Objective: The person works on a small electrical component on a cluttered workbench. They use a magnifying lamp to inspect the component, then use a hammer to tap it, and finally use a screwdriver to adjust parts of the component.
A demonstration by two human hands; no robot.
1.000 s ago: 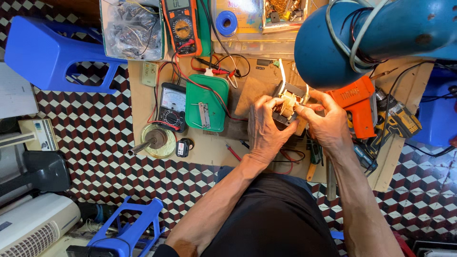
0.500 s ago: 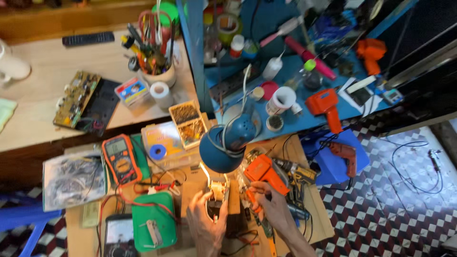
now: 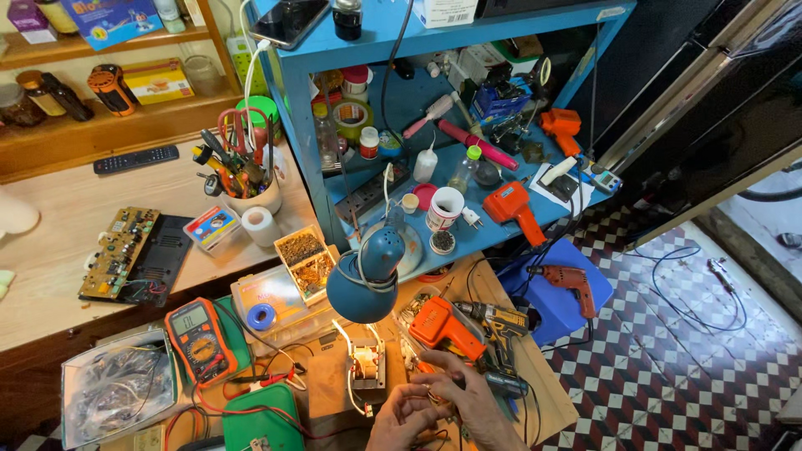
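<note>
Both hands were low at the bottom edge of the view, over the wooden tabletop. The left hand and right hand met at the fingertips, fingers curled together round something small; what it was couldn't be told, too small and mostly hidden.

Just left of the hands sat a small transformer with a metal frame and yellowish winding, upright on the tabletop, white wires running up from it. It wasn't touched by either hand. Above it hung a round blue desk lamp head, lit side facing down.

Just above the right hand lay an orange pistol-shaped soldering gun, w/ a black and yellow cordless drill beside it. Left of the transformer: an orange-cased multimeter, a green plastic box w/ red leads across it, a clear plastic parts box w/ a blue tape roll in it, and a clear bag of bits at the far left.

Behind stood a blue metal shelf unit crammed w/ glue bottles, tape, cups and another orange gun. On the wooden bench at left were a white cup of pliers and screwdrivers, a bare circuit board and a black remote. The floor was checkered tile in dark red, white and black, w/ a blue plastic stool carrying a red drill.
</note>
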